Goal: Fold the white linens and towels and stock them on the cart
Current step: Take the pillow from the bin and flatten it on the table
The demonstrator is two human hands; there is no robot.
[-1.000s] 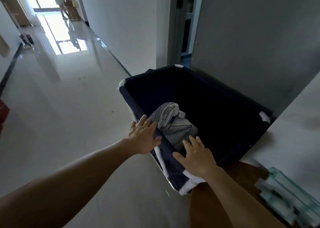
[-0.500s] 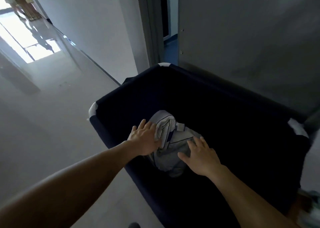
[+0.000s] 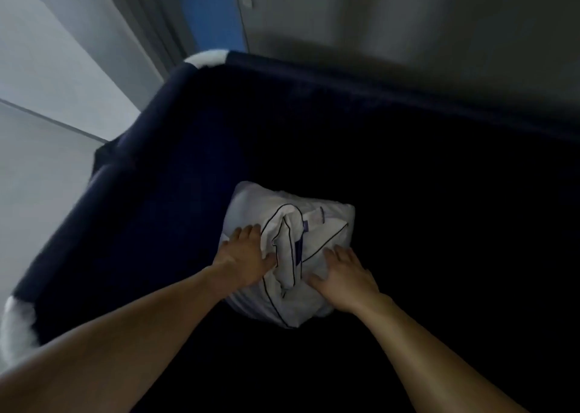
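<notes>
**Item: white linen bundle (image 3: 314, 224).** Bunched, unfolded cloth edged in dark piping (image 3: 329, 238), with a small label on its top. It lies directly under my two palms, low inside the navy fabric bin (image 3: 157, 192).

**Left hand (image 3: 243, 255).** It lies on the bundle's left flank with the fingers fairly straight over the cloth and the thumb against the raised middle fold. It is touching the cloth, not yet closed round it.

**Right hand (image 3: 345, 274).** It is spread flat on the bundle's near right side, pressing and holding nothing.

**Surroundings.** The bin's dark wall rises to the left of my left hand. A white corner cap (image 3: 207, 59) sits well beyond my fingertips. Pale floor (image 3: 37, 177) shows outside the rim.

**Step in hand, as I judge it.** I am lifting the bundle out of the bin so it can be folded.

**Handling notes.**
- I would slide both sets of fingers under the flanks and gather inward, so that loose layers come up together.
- I would not pull on the top fold alone, since limp cloth is likely to unroll and trail.
- I would lift straight up between my wrists and keep clear of the wall beside my left hand.
- I cannot see the bin's depth under the bundle, so I would check for snags by feel.
</notes>
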